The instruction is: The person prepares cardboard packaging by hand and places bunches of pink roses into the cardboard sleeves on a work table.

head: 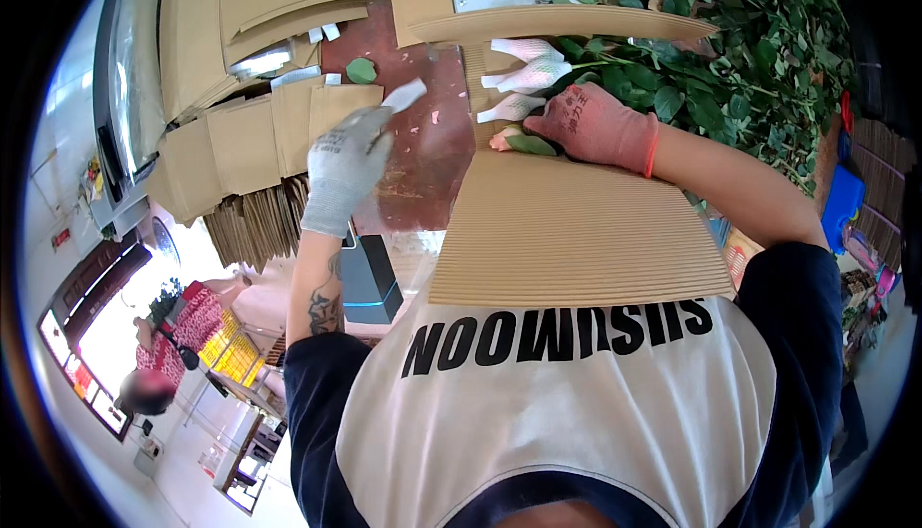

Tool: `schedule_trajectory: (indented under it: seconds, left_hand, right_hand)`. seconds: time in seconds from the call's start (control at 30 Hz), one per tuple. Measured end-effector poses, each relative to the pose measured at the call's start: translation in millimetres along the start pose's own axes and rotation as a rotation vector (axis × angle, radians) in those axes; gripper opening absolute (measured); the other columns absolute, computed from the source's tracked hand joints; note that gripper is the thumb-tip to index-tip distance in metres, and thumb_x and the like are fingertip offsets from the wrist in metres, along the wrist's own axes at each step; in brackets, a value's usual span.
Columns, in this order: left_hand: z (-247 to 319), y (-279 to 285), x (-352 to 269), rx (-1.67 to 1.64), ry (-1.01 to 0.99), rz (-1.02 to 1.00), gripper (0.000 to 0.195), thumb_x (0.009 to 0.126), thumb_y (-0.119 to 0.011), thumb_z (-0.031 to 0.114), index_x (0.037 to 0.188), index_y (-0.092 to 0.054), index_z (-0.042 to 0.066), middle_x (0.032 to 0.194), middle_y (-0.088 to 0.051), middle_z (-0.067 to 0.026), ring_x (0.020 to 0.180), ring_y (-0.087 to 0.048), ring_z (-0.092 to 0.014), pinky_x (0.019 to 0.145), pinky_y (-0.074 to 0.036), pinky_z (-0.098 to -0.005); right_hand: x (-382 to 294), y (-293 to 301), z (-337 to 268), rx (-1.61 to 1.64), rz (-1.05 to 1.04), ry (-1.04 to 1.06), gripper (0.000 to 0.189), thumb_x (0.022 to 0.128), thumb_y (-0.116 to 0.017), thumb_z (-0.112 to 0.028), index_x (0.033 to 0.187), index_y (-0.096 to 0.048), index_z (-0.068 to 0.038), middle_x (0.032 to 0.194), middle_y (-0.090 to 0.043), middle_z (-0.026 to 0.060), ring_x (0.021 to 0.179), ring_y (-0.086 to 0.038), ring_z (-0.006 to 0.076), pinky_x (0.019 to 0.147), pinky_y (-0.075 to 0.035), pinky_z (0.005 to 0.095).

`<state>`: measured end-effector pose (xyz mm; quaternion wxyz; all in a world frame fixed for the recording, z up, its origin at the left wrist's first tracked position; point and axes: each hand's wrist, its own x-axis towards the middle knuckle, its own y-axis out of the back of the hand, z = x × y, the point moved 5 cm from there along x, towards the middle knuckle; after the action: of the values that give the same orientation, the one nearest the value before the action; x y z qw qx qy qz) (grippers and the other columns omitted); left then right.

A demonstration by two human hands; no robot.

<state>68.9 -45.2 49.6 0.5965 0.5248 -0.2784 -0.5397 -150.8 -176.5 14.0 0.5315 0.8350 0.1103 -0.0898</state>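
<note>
My left hand (349,161), in a pale grey glove, pinches a white foam net sleeve (405,96) above a dark red tabletop. In a reddish-pink glove, my right hand (594,125) curls around a pink rose (504,138), whose bud and a green leaf stick out below the index finger; the stem is hidden. Just above that hand lie several flower heads in white net sleeves (533,76), their narrow ends to the left. They rest on corrugated cardboard (583,233), which has one raised edge behind them and a broad flap reaching towards my chest.
Leafy stems (735,81) are heaped at the upper right. Flat cardboard pieces (245,143) are stacked at the left, and a loose leaf (361,71) lies on the red tabletop (425,168). A dark box (371,279) stands below. Another person (176,333) is farther off at the left.
</note>
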Motion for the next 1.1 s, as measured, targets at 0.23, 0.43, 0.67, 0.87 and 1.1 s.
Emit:
schedule_trajectory:
  seconds: [0.23,0.43,0.67,0.87,1.1]
  left_hand:
    - [91.2,-55.3,13.2,-0.469,-0.509,-0.53,0.036,0.091,-0.049,0.039,0.106,-0.064,0.01,0.107,-0.064,-0.0106,0.099,-0.059,-0.032,0.088,-0.046,-0.0383]
    - [88.5,-51.7,10.5,-0.402,-0.47,-0.516,0.038,0.093,-0.044,0.044,0.106,-0.064,0.014,0.107,-0.064,-0.0078,0.1,-0.059,-0.03,0.089,-0.045,-0.0395]
    - [86.8,-52.8,12.2,-0.386,-0.42,-0.436,0.032,0.09,-0.049,0.039,0.108,-0.062,0.016,0.105,-0.063,-0.0066,0.098,-0.06,-0.027,0.086,-0.046,-0.0378]
    - [64.9,-59.9,24.9,-0.162,-0.215,-0.097,0.02,0.082,-0.059,0.022,0.1,-0.063,0.015,0.096,-0.061,-0.0027,0.087,-0.062,-0.022,0.073,-0.049,-0.0335]
    - [38.2,-53.0,21.3,-0.106,-0.308,0.067,0.019,0.083,-0.057,0.018,0.101,-0.063,0.014,0.095,-0.061,-0.0027,0.083,-0.062,-0.023,0.072,-0.05,-0.0348]
  right_hand:
    - [-7.0,16.0,-9.6,-0.036,0.102,0.042,0.009,0.081,-0.051,-0.015,0.083,-0.056,-0.008,0.073,-0.059,0.0096,0.07,-0.062,0.0277,0.059,-0.049,0.0381]
    - [-1.0,-2.1,5.0,-0.139,0.111,-0.206,0.045,0.072,-0.067,-0.024,0.112,-0.056,-0.007,0.091,-0.059,0.0117,0.071,-0.061,0.029,0.062,-0.048,0.0404]
    - [3.2,-11.3,3.5,-0.085,0.17,-0.098,0.041,0.075,-0.062,-0.019,0.113,-0.057,-0.006,0.091,-0.06,0.0121,0.071,-0.061,0.0283,0.062,-0.049,0.0399]
    - [6.1,-6.0,2.1,-0.058,0.083,-0.139,0.039,0.074,-0.061,-0.013,0.111,-0.057,-0.003,0.093,-0.059,0.0155,0.072,-0.061,0.0312,0.063,-0.049,0.0414]
    - [-0.3,-15.8,12.7,0.03,0.272,-0.095,0.039,0.073,-0.061,-0.011,0.111,-0.057,-0.003,0.092,-0.06,0.016,0.076,-0.061,0.0322,0.066,-0.049,0.0423]
